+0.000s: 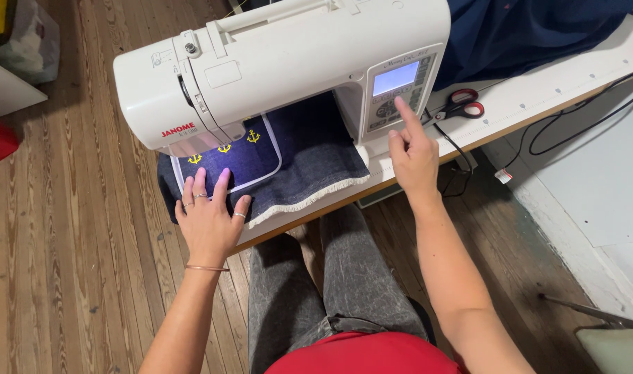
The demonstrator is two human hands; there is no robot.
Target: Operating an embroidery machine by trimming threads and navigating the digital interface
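A white sewing machine (275,62) stands on a white table (538,90). Under its arm lies dark blue denim (316,152) with a frayed pale edge, clamped in a white embroidery hoop (278,156). Small yellow anchors (224,148) are stitched on the hooped cloth. My left hand (209,215) rests flat, fingers spread, on the hoop's near edge and the denim. My right hand (413,152) points with its index finger at the button panel just below the machine's lit screen (395,77); its other fingers are curled.
Red-handled scissors (462,105) lie on the table right of the machine, beside black cables (580,128). Dark blue fabric (524,31) is piled at the back right. My grey-trousered legs (330,291) sit under the table over a wooden plank floor (74,228).
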